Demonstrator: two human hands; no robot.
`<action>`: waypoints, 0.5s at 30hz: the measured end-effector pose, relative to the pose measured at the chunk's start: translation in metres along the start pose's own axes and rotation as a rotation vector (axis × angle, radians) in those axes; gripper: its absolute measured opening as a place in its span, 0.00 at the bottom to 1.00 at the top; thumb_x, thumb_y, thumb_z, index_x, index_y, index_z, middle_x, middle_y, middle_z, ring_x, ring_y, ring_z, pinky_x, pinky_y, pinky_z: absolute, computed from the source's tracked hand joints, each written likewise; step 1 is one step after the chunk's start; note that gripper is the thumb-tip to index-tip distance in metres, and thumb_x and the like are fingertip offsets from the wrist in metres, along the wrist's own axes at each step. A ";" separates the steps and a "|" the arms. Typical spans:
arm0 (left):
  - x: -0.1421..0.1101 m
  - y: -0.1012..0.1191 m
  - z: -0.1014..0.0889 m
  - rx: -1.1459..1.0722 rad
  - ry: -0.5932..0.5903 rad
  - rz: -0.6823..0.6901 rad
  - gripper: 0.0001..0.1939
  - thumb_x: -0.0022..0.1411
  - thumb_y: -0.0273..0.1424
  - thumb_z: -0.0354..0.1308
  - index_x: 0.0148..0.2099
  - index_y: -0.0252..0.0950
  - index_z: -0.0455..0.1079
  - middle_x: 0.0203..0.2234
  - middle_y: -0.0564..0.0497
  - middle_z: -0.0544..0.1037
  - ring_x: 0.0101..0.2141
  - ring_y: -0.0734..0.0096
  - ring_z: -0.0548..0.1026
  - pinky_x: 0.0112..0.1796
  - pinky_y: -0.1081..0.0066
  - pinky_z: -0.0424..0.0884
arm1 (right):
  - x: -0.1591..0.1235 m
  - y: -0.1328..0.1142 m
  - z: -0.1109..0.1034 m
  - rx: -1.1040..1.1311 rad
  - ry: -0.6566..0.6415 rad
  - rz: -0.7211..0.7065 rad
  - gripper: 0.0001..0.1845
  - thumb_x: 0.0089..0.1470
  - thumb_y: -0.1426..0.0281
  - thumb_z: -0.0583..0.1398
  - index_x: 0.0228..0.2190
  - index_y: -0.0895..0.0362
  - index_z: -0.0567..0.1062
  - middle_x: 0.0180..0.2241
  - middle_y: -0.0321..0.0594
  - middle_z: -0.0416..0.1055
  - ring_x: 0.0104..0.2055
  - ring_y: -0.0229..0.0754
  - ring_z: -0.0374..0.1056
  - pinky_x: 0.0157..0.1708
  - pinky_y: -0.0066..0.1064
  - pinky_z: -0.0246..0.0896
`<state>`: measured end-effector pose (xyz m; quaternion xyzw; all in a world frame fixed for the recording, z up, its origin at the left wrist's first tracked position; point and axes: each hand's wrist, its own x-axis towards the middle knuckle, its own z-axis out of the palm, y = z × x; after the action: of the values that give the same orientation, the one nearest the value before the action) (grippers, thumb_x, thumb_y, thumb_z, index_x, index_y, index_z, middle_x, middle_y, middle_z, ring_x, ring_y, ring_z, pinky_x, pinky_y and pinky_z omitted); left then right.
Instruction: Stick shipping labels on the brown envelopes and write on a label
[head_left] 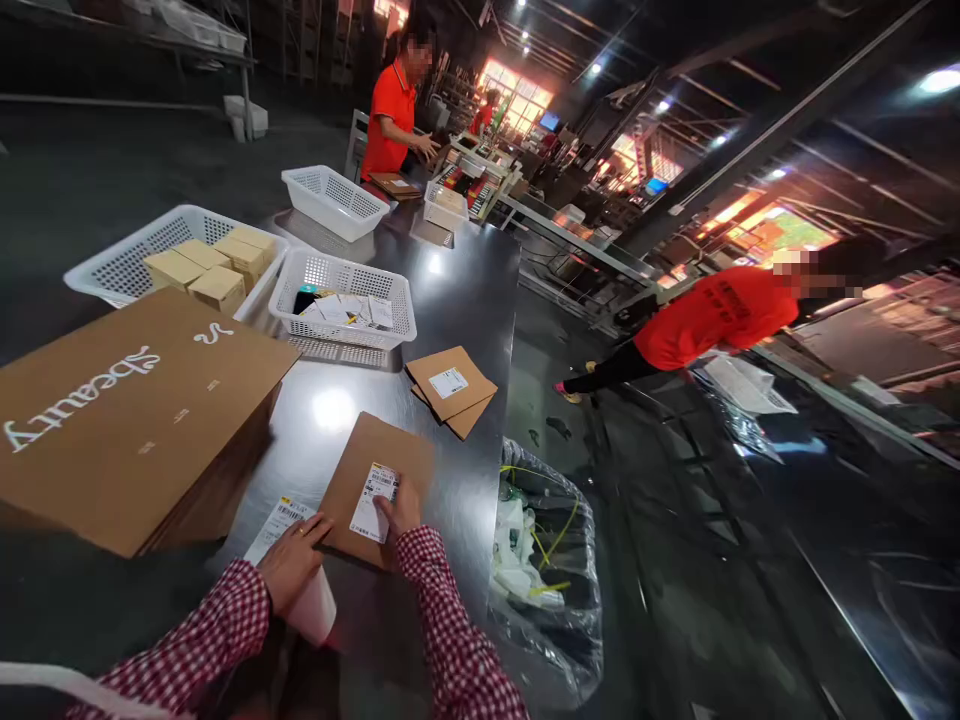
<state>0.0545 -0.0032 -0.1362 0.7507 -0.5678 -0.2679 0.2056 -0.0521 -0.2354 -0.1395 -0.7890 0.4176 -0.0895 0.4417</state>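
Note:
A flat brown cardboard mailer lies before me on the metal table, with a white printed shipping label on its face. My right hand grips its right edge, thumb on the label and the other fingers partly hidden. Just left of it, a roll of white labels has a printed strip running off its far side. My left hand is closed over this roll, its fingertips reaching to the mailer's left edge; the underside of the hand is hidden.
Two cardboard mailers lie stacked beyond. At left are a large cardboard stack, a basket of boxes and a basket of papers. A lined bin stands off the table's right edge. Co-workers in red are farther off.

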 end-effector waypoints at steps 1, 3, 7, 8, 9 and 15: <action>0.001 -0.003 0.004 -0.001 0.008 0.001 0.13 0.55 0.16 0.53 0.25 0.33 0.74 0.62 0.42 0.66 0.63 0.46 0.61 0.60 0.46 0.60 | -0.002 -0.002 -0.002 -0.053 0.009 0.009 0.30 0.41 0.70 0.63 0.49 0.61 0.68 0.47 0.53 0.71 0.51 0.55 0.67 0.53 0.47 0.61; 0.000 -0.007 0.010 -0.011 0.032 0.009 0.14 0.56 0.17 0.52 0.24 0.33 0.73 0.62 0.44 0.65 0.63 0.45 0.61 0.59 0.46 0.63 | -0.007 -0.008 -0.001 -0.182 0.086 0.053 0.40 0.43 0.67 0.65 0.57 0.67 0.63 0.55 0.63 0.64 0.56 0.63 0.63 0.54 0.52 0.59; -0.002 -0.011 0.016 -0.037 0.059 0.024 0.15 0.57 0.19 0.50 0.23 0.35 0.73 0.62 0.45 0.66 0.62 0.43 0.62 0.57 0.46 0.65 | -0.024 -0.015 0.027 -0.465 0.139 -0.045 0.37 0.57 0.64 0.57 0.64 0.66 0.57 0.66 0.62 0.50 0.67 0.65 0.47 0.65 0.58 0.37; -0.002 -0.012 0.016 -0.042 0.055 0.027 0.15 0.56 0.19 0.50 0.23 0.35 0.73 0.62 0.44 0.66 0.62 0.43 0.62 0.57 0.46 0.65 | -0.027 -0.015 0.036 -0.503 0.062 -0.128 0.34 0.60 0.63 0.54 0.64 0.62 0.58 0.67 0.56 0.49 0.69 0.61 0.43 0.67 0.57 0.30; -0.002 -0.013 0.016 -0.046 0.047 0.030 0.14 0.56 0.19 0.50 0.24 0.35 0.73 0.62 0.44 0.66 0.62 0.43 0.62 0.58 0.46 0.65 | -0.027 -0.013 0.042 -0.539 -0.012 -0.193 0.32 0.61 0.63 0.53 0.64 0.58 0.59 0.68 0.50 0.49 0.70 0.58 0.40 0.67 0.55 0.27; 0.005 -0.023 0.011 -0.073 0.085 -0.015 0.17 0.63 0.26 0.46 0.36 0.35 0.78 0.57 0.40 0.72 0.59 0.50 0.67 0.59 0.52 0.64 | -0.016 0.031 0.007 -0.423 0.240 0.127 0.33 0.62 0.60 0.48 0.62 0.64 0.61 0.67 0.61 0.47 0.70 0.62 0.38 0.64 0.64 0.30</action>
<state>0.0655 -0.0022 -0.1600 0.7576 -0.5428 -0.2580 0.2547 -0.0766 -0.2277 -0.1640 -0.8198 0.5252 -0.0653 0.2188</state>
